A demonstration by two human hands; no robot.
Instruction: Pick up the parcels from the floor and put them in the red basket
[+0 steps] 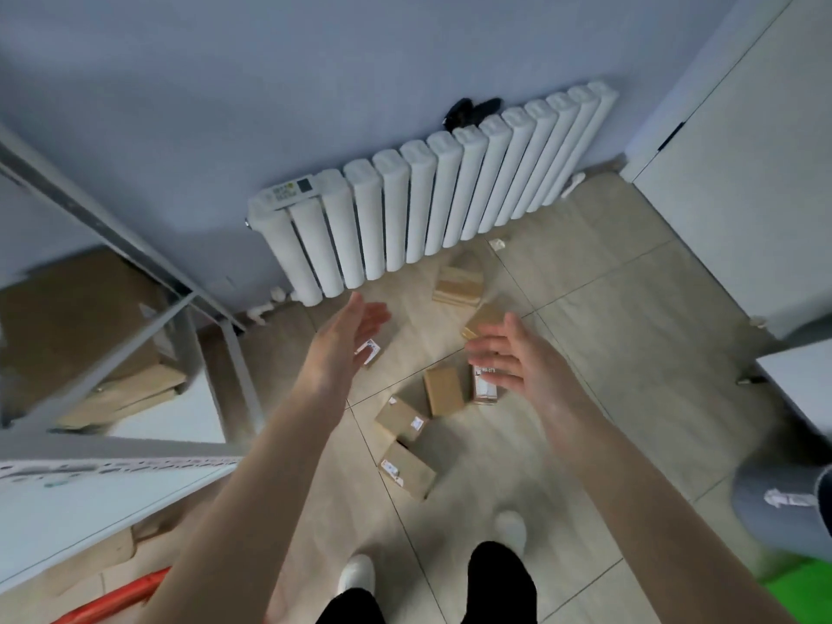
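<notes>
Several brown cardboard parcels lie scattered on the tiled floor: one near the radiator (pixel 459 283), one flat in the middle (pixel 443 390), one with a white label (pixel 400 420) and one nearest my feet (pixel 407 471). My left hand (pixel 349 335) and my right hand (pixel 513 358) are stretched out above them, palms facing each other, fingers straight, holding nothing. My right hand partly hides two more parcels (pixel 484 389). A small labelled parcel (pixel 370 352) shows beside my left hand. A red rim of the basket (pixel 115 599) shows at the lower left edge.
A white radiator (pixel 432 200) stands against the blue wall. A metal shelf rack (pixel 135 272) with cardboard boxes is at the left. A white cabinet (pixel 743 182) is at the right, a grey bin (pixel 779 511) lower right. My feet (pixel 432 574) stand on the tiles.
</notes>
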